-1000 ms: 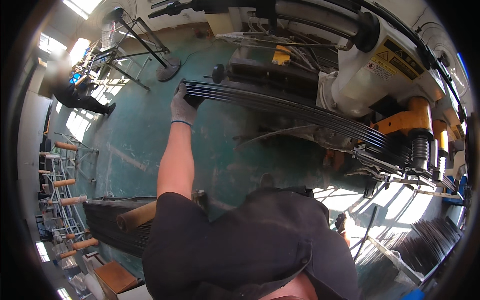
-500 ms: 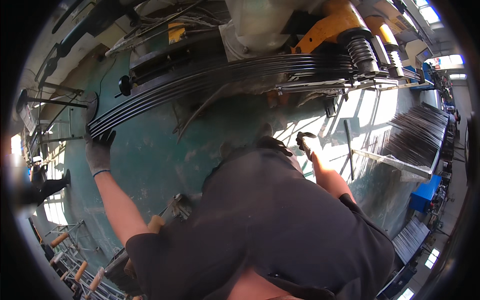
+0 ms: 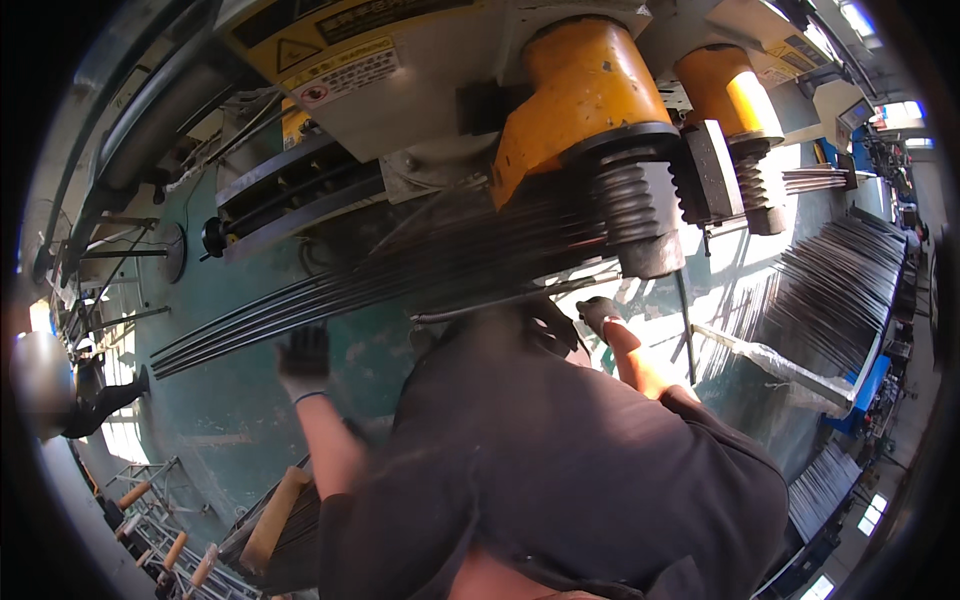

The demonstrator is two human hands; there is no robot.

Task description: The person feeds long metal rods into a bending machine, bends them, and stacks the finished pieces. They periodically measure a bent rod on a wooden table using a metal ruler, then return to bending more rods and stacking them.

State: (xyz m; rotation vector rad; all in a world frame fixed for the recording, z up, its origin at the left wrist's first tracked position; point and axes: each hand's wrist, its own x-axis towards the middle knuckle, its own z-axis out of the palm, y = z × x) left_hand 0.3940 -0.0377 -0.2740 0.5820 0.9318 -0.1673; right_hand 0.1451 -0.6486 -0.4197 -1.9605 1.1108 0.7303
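Note:
A bundle of several long dark metal rods (image 3: 300,300) slants across the front of a machine, its free ends to the left. My left hand (image 3: 303,362), in a light work glove with dark fingers, is just below the rods. Its fingers point up toward them, open and slightly blurred, and grip none. My right hand (image 3: 600,315), also gloved, hangs to the right of my body. Its fingers look curled, with nothing visible in them. The rods pass under an orange machine head (image 3: 580,90) with a ribbed metal spindle (image 3: 630,205).
A second orange head (image 3: 735,95) stands to the right. At the far right a rack holds many thin rods (image 3: 835,280). A person's dark-clad leg (image 3: 110,400) shows at the left edge. Cardboard tubes (image 3: 275,520) lie at lower left. The floor (image 3: 220,400) is green.
My left hand has let go of the rod ends and moved right and down. The rods look lower and blurred, and the machine appears nearer. My right hand's fingers have curled in.

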